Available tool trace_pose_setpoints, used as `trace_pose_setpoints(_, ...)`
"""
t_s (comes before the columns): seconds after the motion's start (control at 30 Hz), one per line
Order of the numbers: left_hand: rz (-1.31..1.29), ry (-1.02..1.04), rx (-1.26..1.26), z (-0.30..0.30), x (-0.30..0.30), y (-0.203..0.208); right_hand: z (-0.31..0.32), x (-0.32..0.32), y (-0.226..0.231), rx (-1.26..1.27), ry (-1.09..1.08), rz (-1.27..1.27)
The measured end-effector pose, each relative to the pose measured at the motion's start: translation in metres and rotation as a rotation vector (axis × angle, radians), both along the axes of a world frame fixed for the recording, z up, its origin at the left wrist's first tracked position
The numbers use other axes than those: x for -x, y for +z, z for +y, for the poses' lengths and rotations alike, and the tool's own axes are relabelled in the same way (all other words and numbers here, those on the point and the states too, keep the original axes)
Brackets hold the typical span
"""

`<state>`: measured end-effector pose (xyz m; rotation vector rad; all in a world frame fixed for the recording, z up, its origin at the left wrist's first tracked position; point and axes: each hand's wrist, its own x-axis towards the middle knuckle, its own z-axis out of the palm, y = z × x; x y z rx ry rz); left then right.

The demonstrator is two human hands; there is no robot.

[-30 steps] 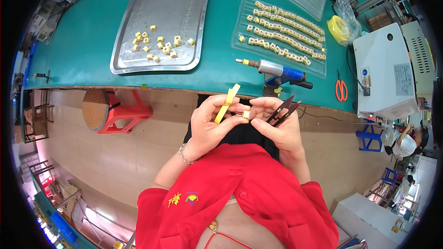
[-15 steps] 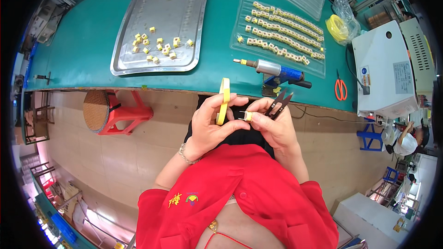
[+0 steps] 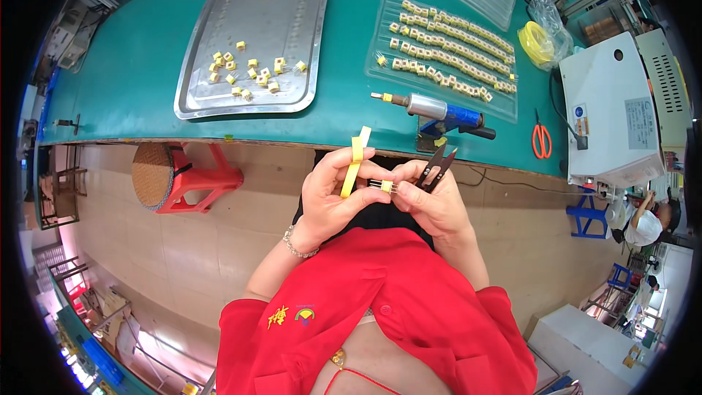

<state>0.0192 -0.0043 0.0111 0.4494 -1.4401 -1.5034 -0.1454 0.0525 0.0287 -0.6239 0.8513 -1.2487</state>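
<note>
Both hands work below the surface (image 3: 131, 95) edge. Left hand (image 3: 329, 201) pinches yellow tape strip (image 3: 352, 164) upright. Right hand (image 3: 431, 205) is closed around black snips (image 3: 436, 167) and steadies the small yellow part (image 3: 385, 186) between fingertips. Judgement: keep tape taut and square to the part.

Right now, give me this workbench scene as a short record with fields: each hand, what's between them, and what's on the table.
left hand: pinches a yellow tape strip, upright
right hand: holds black snips, blades pointing up
between hands: small component with pins, held at the fingertips of both
metal tray: scattered small yellow parts
clear tray: rows of similar parts
table: green; soldering tool, orange scissors, white machine
</note>
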Motion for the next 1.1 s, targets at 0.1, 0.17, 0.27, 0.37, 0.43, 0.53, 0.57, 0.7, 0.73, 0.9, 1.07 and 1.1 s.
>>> trace_pose_setpoints(0.1, 0.053, -0.033, -0.034, -0.001, 0.000, -0.001, -0.001, 0.000, -0.002, -0.017, 0.009, -0.051)
trace_pose_setpoints(0.17, 0.018, -0.035, 0.043, -0.003, -0.001, -0.002, -0.002, 0.002, -0.002, -0.034, 0.018, -0.099)
trace_pose_setpoints(0.27, -0.044, -0.046, 0.178, -0.007, -0.004, -0.004, -0.002, 0.005, -0.004, -0.089, 0.070, -0.191)
trace_pose_setpoints(0.37, -0.074, -0.072, 0.229, -0.008, -0.006, -0.004, -0.002, 0.008, -0.007, -0.112, 0.114, -0.233)
trace_pose_setpoints(0.43, -0.076, -0.089, 0.221, -0.008, -0.007, -0.005, -0.002, 0.007, -0.006, -0.118, 0.122, -0.252)
trace_pose_setpoints(0.53, -0.116, -0.023, 0.332, -0.010, -0.008, -0.005, -0.002, 0.007, -0.004, -0.112, 0.157, -0.272)
trace_pose_setpoints(0.57, -0.138, 0.001, 0.418, -0.012, -0.007, 0.000, -0.002, 0.007, -0.005, -0.114, 0.156, -0.271)
trace_pose_setpoints(0.7, -0.182, 0.094, 0.599, -0.017, -0.003, 0.006, -0.002, 0.009, -0.009, -0.118, 0.158, -0.227)
trace_pose_setpoints(0.73, -0.182, 0.093, 0.599, -0.017, -0.004, 0.008, -0.002, 0.009, -0.010, -0.103, 0.152, -0.176)
trace_pose_setpoints(0.9, -0.340, 0.121, 0.720, -0.015, -0.004, 0.007, -0.002, 0.005, 0.005, -0.146, 0.051, -0.002)
trace_pose_setpoints(1.07, -0.226, 0.114, 0.450, -0.005, 0.002, 0.005, 0.001, 0.000, 0.000, -0.060, -0.052, -0.023)
trace_pose_setpoints(1.1, -0.217, 0.106, 0.379, -0.004, 0.002, 0.003, 0.002, 0.000, 0.002, -0.068, -0.041, -0.017)
